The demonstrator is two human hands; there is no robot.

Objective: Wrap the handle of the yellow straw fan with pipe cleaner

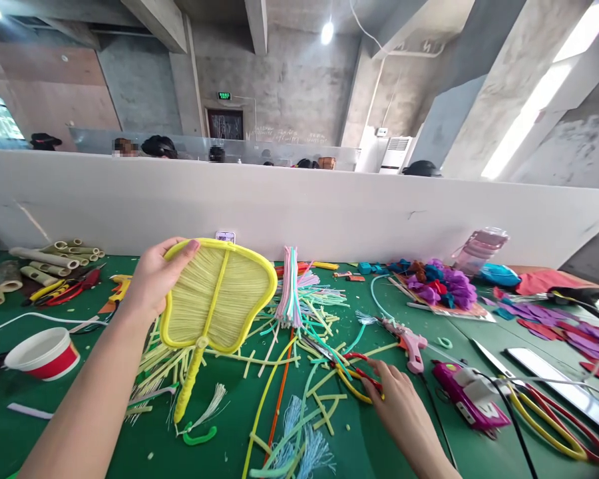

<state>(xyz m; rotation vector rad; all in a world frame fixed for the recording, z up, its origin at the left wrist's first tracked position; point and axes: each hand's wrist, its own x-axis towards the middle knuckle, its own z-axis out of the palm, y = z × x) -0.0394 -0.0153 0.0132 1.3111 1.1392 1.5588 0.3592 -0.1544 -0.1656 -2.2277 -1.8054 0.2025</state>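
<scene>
My left hand (152,276) grips the upper left rim of a yellow hand fan (244,286), thumb on the front face. The fan stands upright above the table, its wrapped handle (188,386) pointing down. A pale tassel (214,403) and a green curved piece (199,437) are at the handle's lower end. My right hand (399,396) has its fingers closed on the red and yellow handles of a pair of scissors (352,380). The scissor blades point away to the left, over loose green strips. Blue tassels (314,449) lie near the front edge.
A bundle of pink and white strips (289,289) stands mid-table. To the right are a pink glue gun (412,346), a magenta power strip (466,396), second scissors (549,412) and a bottle (482,249). A paper cup (44,354) and bamboo tubes (50,259) are left.
</scene>
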